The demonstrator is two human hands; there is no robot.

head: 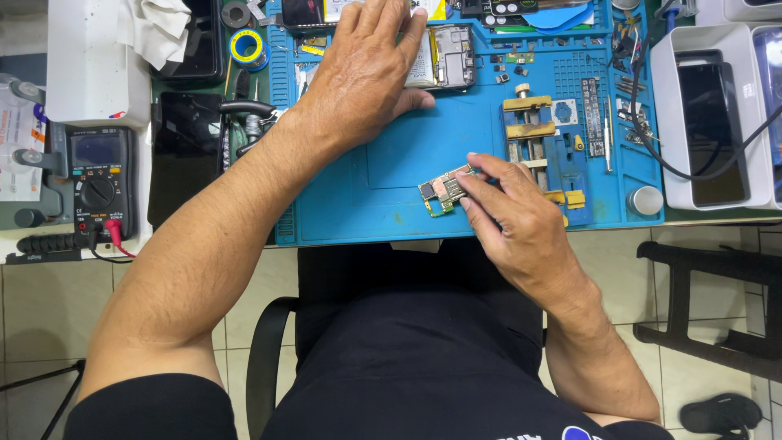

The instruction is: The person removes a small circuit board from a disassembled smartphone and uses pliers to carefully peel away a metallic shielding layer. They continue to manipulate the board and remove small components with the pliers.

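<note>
Pinching small circuit board (pixel 444 190) w/ our right hand (pixel 513 220), fingers closed on its edge, near-centre of blue mat (pixel 391 163). Left hand (pixel 366 69) flat, open, pressing opened phone (pixel 448 55) at far side. Best grip by edges only. Board vise (pixel 533 138) just right; mat's near edge close, free room left.

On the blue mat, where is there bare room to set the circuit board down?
Bare mat lies between the left hand, the circuit board in the right hand, and the board clamp; the near strip is also free. The far edge around the opened phone and the right-side tools are crowded.
</note>
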